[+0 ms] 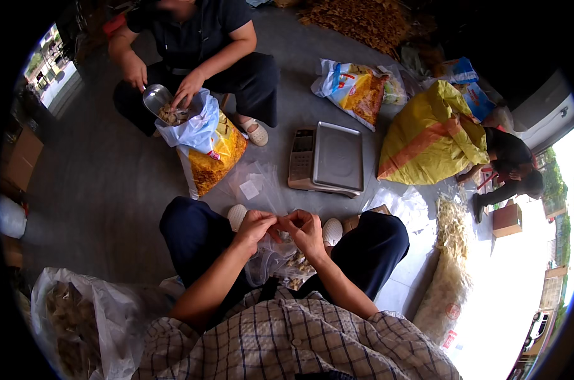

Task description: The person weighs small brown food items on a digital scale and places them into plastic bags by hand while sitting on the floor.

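Between my knees, my left hand [255, 231] and my right hand [307, 232] meet with thumbs and fingertips pinched together. They grip what looks like the thin edge of a clear plastic bag [266, 256]; the edge itself is mostly hidden by my fingers. Below my hands, clear bags hold pale brown dried pieces [295, 283], too partly covered to identify. Past my feet, a digital weighing scale [338, 156] with a bare metal pan stands on the floor. Beside it lie flat clear plastic bags [268, 178] with a white paper slip [251, 186].
Opposite me, a seated person holds a metal scoop [156, 99] over a printed sack [215, 154]. A yellow woven sack [424, 137] and another printed sack [355, 92] lie right. A long bag of pale strips [446, 285] is at right; an open white sack [118, 323] stands left.
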Available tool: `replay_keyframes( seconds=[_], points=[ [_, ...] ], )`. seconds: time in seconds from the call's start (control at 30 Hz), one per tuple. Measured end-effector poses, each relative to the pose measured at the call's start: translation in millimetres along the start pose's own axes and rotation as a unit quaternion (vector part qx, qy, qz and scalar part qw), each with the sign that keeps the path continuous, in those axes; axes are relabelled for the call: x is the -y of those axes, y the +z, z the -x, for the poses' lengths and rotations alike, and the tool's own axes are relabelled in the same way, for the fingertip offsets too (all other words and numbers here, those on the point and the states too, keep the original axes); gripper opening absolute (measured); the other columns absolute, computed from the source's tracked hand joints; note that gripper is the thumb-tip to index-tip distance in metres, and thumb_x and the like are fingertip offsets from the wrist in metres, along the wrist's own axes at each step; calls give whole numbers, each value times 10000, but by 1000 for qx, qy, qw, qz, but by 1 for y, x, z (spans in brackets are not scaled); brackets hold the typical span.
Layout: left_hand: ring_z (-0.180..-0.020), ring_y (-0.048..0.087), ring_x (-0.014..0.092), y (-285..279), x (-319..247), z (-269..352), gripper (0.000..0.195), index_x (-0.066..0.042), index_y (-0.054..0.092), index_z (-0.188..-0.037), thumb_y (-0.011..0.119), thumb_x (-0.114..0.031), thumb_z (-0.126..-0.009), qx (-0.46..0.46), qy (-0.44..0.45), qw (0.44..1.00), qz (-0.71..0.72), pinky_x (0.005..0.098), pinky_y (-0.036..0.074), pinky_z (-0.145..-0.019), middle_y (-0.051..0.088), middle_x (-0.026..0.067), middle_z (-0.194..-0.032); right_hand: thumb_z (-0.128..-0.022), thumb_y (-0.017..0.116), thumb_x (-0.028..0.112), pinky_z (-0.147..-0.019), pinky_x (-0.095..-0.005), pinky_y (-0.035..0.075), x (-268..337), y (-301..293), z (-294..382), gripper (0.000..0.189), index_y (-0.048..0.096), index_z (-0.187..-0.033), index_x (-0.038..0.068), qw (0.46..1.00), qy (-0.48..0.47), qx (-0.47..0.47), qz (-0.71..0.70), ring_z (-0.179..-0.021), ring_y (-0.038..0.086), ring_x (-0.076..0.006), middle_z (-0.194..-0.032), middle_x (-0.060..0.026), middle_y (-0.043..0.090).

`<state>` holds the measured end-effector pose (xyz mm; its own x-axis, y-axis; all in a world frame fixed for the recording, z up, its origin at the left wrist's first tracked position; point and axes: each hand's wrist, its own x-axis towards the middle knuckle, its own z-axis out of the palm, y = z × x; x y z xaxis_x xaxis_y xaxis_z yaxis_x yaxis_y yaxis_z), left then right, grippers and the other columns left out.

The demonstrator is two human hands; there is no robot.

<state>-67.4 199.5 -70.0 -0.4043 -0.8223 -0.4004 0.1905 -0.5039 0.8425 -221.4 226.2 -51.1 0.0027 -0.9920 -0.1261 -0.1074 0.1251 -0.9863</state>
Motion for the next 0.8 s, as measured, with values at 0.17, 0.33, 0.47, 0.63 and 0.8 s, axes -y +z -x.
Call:
replay_keyframes(
  seconds=[0.17, 0.33, 0.47, 0.63, 0.8],
  points=[
    [-523, 610, 197, -6, 13, -3, 223, 46, 641, -802, 492, -103, -874, -82, -32, 993, 73, 279, 483, -456, 654, 116, -741, -797, 646, 82, -579, -250, 459, 8, 5, 3, 144, 596, -750, -44, 988, -128, -47, 76, -640, 580, -92, -683, -73, 625],
    [-553, 606, 181, 12, -11, 13, 153, 39, 624, -873, 504, -51, -845, -102, -26, 994, -29, 281, 462, -418, 630, 101, -698, -776, 648, 80, -570, -312, 462, 13, 8, 2, 145, 573, -757, -42, 973, -155, -59, 159, -595, 593, -230, -680, -146, 591],
    [-522, 581, 123, 14, -4, 8, 141, 6, 595, -946, 536, -59, -835, -135, 21, 990, -26, 248, 410, -404, 610, 57, -656, -764, 637, 75, -573, -373, 462, 13, 11, 1, 133, 554, -777, -28, 970, -163, -42, 177, -631, 598, -325, -711, -180, 586],
    [-506, 566, 92, -23, 6, -5, 152, -9, 586, -974, 548, -26, -828, -71, 8, 976, -206, 227, 380, -411, 605, 49, -622, -772, 603, 89, -570, -403, 470, 33, -18, -8, 113, 526, -765, 8, 918, -140, -150, 340, -635, 600, -327, -742, -154, 598],
    [-478, 551, 96, -35, 8, -4, 269, -16, 597, -1072, 524, -5, -814, -55, -36, 944, -324, 245, 390, -414, 606, 57, -598, -773, 562, 63, -572, -424, 471, 24, -31, -12, 95, 497, -830, 22, 870, -176, -155, 433, -643, 593, -341, -743, -155, 590]
  ],
)
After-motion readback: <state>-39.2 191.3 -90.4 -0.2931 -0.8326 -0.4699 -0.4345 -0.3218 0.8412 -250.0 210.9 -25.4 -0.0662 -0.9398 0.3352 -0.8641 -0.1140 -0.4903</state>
